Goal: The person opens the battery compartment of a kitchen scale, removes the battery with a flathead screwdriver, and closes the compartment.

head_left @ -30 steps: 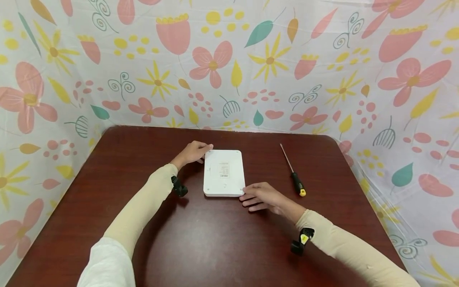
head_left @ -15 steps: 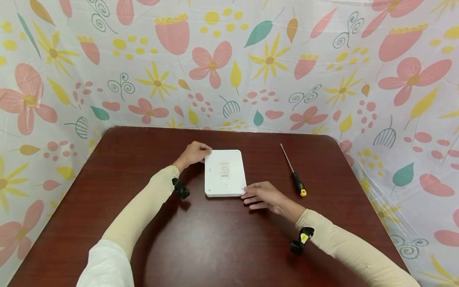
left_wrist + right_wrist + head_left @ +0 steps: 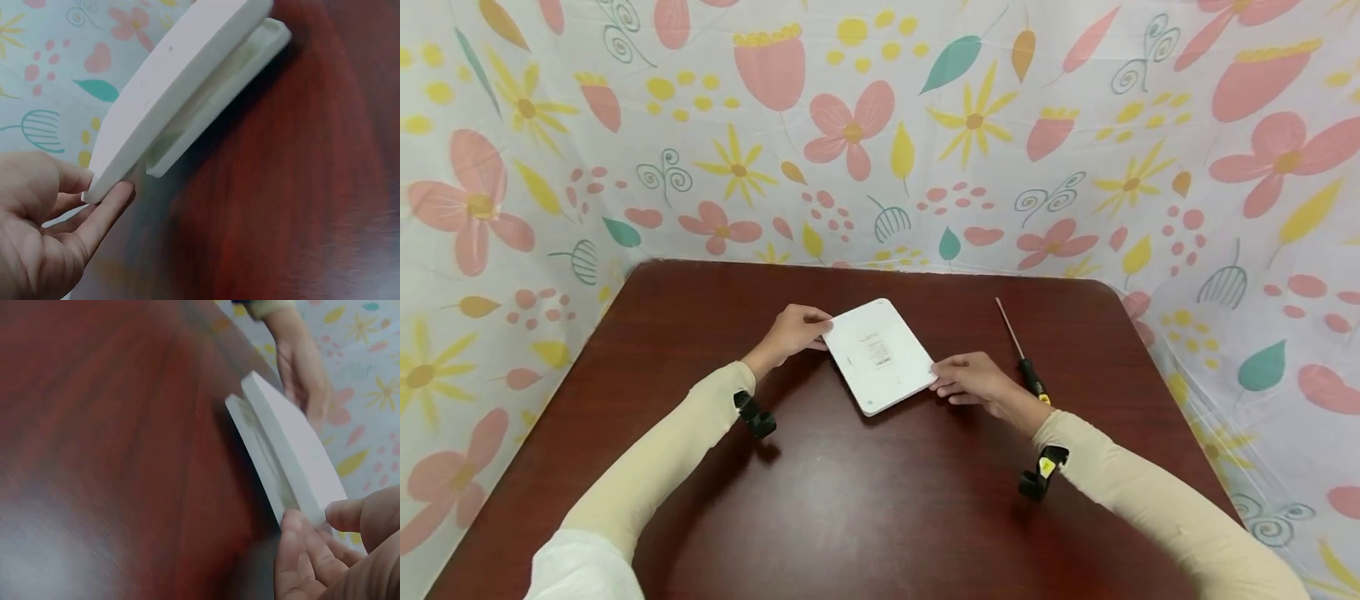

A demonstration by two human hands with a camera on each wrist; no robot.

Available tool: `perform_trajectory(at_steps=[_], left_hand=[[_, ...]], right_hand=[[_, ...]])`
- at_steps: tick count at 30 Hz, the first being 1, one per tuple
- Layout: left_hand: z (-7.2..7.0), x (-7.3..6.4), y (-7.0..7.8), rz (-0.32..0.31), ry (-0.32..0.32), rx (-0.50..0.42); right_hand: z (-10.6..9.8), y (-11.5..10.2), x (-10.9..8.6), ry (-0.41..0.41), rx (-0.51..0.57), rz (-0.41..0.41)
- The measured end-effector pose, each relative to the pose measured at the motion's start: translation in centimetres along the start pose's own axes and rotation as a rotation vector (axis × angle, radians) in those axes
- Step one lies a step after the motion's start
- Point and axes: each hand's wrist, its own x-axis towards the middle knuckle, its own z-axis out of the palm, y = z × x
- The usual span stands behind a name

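Observation:
A flat white rectangular device (image 3: 880, 354) with rounded corners and a printed label lies label side up, turned at an angle, over the table. The wrist views show a second, thinner white piece (image 3: 225, 94) beneath its main body, with a narrow gap between them. My left hand (image 3: 793, 333) pinches the far left corner, thumb on the upper face and fingers underneath. At the near right corner my right hand (image 3: 977, 379) grips it too, its thumb (image 3: 347, 515) on top and fingers curled under the edge.
A screwdriver (image 3: 1030, 375) with a black and yellow handle lies to the right of the device, partly behind my right hand. The dark red wooden table (image 3: 820, 517) meets a flower-patterned cloth (image 3: 850, 208) at the back and sides.
The white device has turned counterclockwise and now sits at an angle. My right hand has moved up and right with its corner; my left hand has shifted slightly left and down. The view has shifted slightly.

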Motion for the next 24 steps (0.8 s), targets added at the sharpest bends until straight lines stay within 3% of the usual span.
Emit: perform_trajectory(at_steps=[5,10,15,24], left_hand=[[0.3,-1.4,-0.5,0.009,0.014,-0.18],[0.9,-2.4,-0.6,-0.084,0.023,-0.321],[1.7,-3.3,-0.7,-0.159,0.017,-0.405],[2.5,-5.7,-1.1,-0.182,0.007,-0.467]], right_hand=[[-1.5,-1.1,1.2,0.031,-0.029,-0.006],[-2.5,-2.4,2.7,0.075,-0.102,-0.043],[-3.1,-3.5,4.3,0.128,-0.198,-0.044],[-2.7,-4.8,7.4,0.105,-0.231,-0.037]])
